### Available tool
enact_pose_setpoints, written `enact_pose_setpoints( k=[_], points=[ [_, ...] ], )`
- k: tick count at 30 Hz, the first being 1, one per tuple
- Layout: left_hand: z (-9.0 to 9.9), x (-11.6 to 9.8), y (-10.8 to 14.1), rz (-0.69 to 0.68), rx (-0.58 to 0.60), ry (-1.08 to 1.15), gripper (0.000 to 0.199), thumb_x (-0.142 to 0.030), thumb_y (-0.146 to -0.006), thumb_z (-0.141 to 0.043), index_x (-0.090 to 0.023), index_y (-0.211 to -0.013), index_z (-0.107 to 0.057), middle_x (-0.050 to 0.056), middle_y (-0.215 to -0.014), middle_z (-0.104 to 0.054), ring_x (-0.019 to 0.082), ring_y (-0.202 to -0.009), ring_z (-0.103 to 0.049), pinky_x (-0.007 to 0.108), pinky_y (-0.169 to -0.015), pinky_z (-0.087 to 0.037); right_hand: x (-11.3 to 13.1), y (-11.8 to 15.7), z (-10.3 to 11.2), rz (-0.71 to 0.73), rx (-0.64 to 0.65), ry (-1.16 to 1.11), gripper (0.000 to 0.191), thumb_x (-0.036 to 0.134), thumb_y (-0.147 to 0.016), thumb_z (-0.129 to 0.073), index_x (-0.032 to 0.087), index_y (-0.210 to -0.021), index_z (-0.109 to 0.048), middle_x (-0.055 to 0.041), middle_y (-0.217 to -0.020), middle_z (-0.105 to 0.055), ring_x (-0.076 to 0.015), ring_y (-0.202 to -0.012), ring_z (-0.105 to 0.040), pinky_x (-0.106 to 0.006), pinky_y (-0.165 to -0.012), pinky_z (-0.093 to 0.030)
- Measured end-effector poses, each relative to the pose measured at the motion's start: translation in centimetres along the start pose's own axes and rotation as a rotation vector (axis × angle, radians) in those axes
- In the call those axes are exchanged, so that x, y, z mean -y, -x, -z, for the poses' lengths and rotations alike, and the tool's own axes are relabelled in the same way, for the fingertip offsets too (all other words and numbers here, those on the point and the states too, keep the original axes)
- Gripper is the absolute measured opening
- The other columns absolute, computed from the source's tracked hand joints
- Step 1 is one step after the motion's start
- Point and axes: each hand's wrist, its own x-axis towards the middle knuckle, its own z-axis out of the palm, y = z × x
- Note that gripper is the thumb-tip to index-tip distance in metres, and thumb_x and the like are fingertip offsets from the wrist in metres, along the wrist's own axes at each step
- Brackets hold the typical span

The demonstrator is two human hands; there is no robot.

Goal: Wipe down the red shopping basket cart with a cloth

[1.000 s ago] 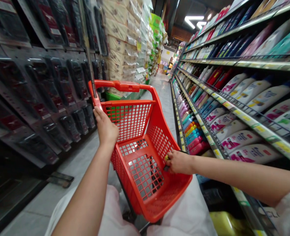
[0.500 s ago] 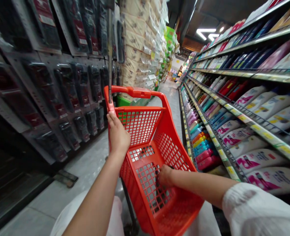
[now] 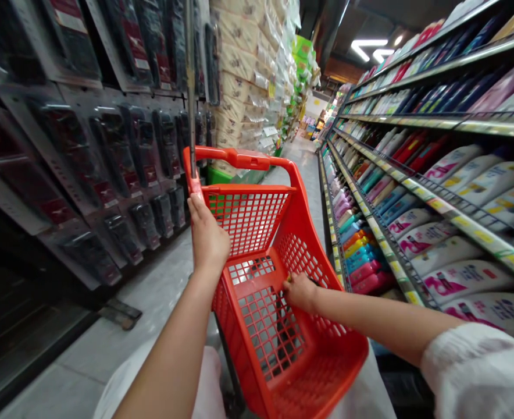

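A red plastic shopping basket cart (image 3: 318,366) with lattice walls and a raised handle stands in front of my legs. On its left rim, just below the handle's end, rests my left hand (image 3: 210,238), fingers closed over the edge. Down inside the basket is my right hand (image 3: 301,292), near the right wall and above the lattice floor. Its fingers are curled together; a small dark and yellowish bit shows at the fingertips, too little to name. No goods are visible on the basket floor.
Shelves (image 3: 431,180) of bottles line the right side. Packaged dark items (image 3: 121,151) hang on the left, with wrapped cream packs (image 3: 239,75) stacked beyond. A thin metal pole (image 3: 191,87) rises at the handle's left end. The grey aisle floor (image 3: 300,152) runs ahead.
My right hand has risen from the basket floor, slightly up and to the right, fingers curled. My left hand keeps its place on the rim.
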Motion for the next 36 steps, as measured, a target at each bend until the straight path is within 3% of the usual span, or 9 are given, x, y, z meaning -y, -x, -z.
enact_pose_setpoints(
  k=[4, 8, 12, 14, 20, 23, 27, 33, 36],
  points=[
    [0.2, -0.3, -0.2, 0.021, 0.027, -0.029, 0.094, 0.007, -0.065, -0.044, -0.002, -0.153, -0.013, 0.024, -0.16, -0.015, 0.029, -0.148, -0.018, 0.042, -0.119, -0.024, -0.2, 5.2, 0.3, 0.238, 0.151, -0.041, 0.018, 0.015, -0.077, -0.067, 0.023, -0.092, -0.073, -0.0093, -0.099, -0.07, -0.0247, -0.087, -0.067, -0.038, -0.073, -0.053],
    [0.4, -0.4, -0.3, 0.021, 0.044, -0.034, 0.094, 0.006, -0.066, -0.046, -0.002, -0.153, -0.012, 0.025, -0.16, -0.013, 0.031, -0.147, -0.018, 0.045, -0.118, -0.025, -6.0, 5.8, 4.3, 0.028, -0.139, -0.012, 0.02, 0.021, -0.09, -0.054, 0.023, -0.097, -0.072, -0.0105, -0.099, -0.068, -0.0236, -0.089, -0.063, -0.035, -0.074, -0.049],
    [0.2, -0.2, -0.5, 0.022, 0.045, -0.015, 0.097, 0.006, -0.064, -0.048, -0.003, -0.153, -0.012, 0.024, -0.16, -0.011, 0.03, -0.147, -0.014, 0.044, -0.12, -0.021, -10.9, 5.2, 7.2, -0.198, -0.418, 0.007, 0.031, 0.023, -0.097, -0.04, 0.022, -0.11, -0.068, -0.0128, -0.117, -0.06, -0.0273, -0.102, -0.054, -0.034, -0.075, -0.046],
    [0.1, 0.0, -0.7, 0.02, 0.031, -0.014, 0.097, 0.005, -0.064, -0.048, -0.003, -0.153, -0.012, 0.023, -0.16, -0.012, 0.029, -0.148, -0.014, 0.042, -0.12, -0.02, -11.0, 6.3, 6.6, -0.213, -0.462, -0.049, 0.031, 0.024, -0.097, -0.04, 0.024, -0.114, -0.066, -0.0116, -0.122, -0.056, -0.025, -0.101, -0.051, -0.034, -0.078, -0.044],
    [0.3, 0.4, -1.1, 0.022, 0.01, 0.01, 0.096, 0.004, -0.065, -0.048, -0.008, -0.154, -0.014, 0.019, -0.161, -0.014, 0.029, -0.147, -0.016, 0.042, -0.12, -0.019, -5.6, 12.7, 1.0, -0.027, -0.463, -0.245, 0.025, 0.028, -0.091, -0.051, 0.026, -0.11, -0.068, -0.0096, -0.121, -0.056, -0.0207, -0.094, -0.048, -0.03, -0.08, -0.041],
    [0.7, -0.1, -1.1, 0.044, 0.042, -0.035, 0.095, 0.003, -0.065, -0.048, -0.004, -0.154, -0.014, 0.021, -0.16, -0.014, 0.029, -0.147, -0.017, 0.041, -0.12, -0.02, -4.9, 14.0, -0.4, -0.004, -0.477, -0.297, 0.025, 0.029, -0.091, -0.051, 0.029, -0.111, -0.067, -0.0073, -0.122, -0.056, -0.0196, -0.092, -0.048, -0.029, -0.077, -0.04],
    [0.8, -0.4, -0.9, 0.048, 0.053, -0.075, 0.093, 0.001, -0.067, -0.048, -0.001, -0.153, -0.014, 0.024, -0.159, -0.015, 0.03, -0.147, -0.018, 0.042, -0.119, -0.022, -7.8, 11.5, 0.6, -0.089, -0.546, -0.332, 0.026, 0.027, -0.091, -0.051, 0.031, -0.113, -0.065, -0.0034, -0.124, -0.057, -0.0187, -0.091, -0.049, -0.028, -0.075, -0.039],
    [0.2, 0.8, -0.9, -0.047, -0.015, -0.045, 0.089, -0.001, -0.069, -0.049, -0.008, -0.154, -0.02, 0.019, -0.159, -0.024, 0.027, -0.146, -0.021, 0.039, -0.119, -0.022, -14.7, 4.3, 6.0, -0.286, -0.65, -0.279, 0.029, 0.023, -0.09, -0.05, 0.027, -0.116, -0.064, -0.0049, -0.124, -0.057, -0.0201, -0.096, -0.05, -0.028, -0.077, -0.039],
    [0.1, 1.4, -1.1, -0.058, -0.026, -0.054, 0.088, -0.001, -0.07, -0.048, -0.008, -0.154, -0.021, 0.018, -0.158, -0.025, 0.026, -0.146, -0.022, 0.038, -0.119, -0.022, -17.8, 1.5, 8.6, -0.444, -0.819, -0.33, 0.034, 0.019, -0.091, -0.046, 0.027, -0.12, -0.062, -0.0052, -0.129, -0.056, -0.0222, -0.1, -0.05, -0.03, -0.079, -0.04]
  ],
)
